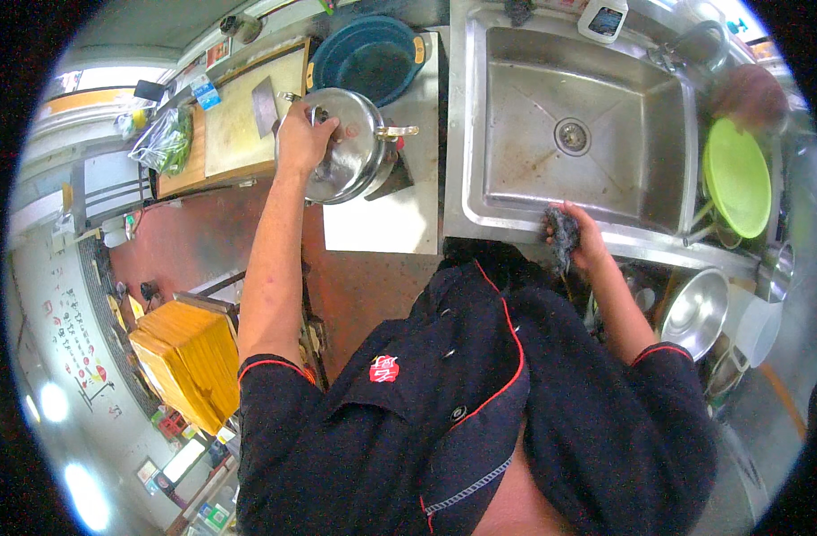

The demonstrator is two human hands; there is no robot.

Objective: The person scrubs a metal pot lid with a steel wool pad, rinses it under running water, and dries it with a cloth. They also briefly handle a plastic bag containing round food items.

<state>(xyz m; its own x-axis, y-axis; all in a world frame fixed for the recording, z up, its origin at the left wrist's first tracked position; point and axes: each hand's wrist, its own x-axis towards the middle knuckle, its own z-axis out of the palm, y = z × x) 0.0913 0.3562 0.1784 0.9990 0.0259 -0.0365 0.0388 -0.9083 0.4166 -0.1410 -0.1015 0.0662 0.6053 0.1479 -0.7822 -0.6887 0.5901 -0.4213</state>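
My left hand grips the top knob of a lid on a shiny metal pot with side handles, over the counter left of the sink. The lid sits on the pot. At the near rim of the stainless steel sink, my right hand holds a dark grey metal scouring pad. Only a drain and brownish stains show inside the basin. Behind the pot stands a blue plastic basin. A cleaver lies on the pale cutting board to its left.
A green plastic colander stands right of the sink, near the faucet. Below it are a steel bowl and other containers. A white bottle stands behind the sink. Bagged green vegetables lie at the left counter's end.
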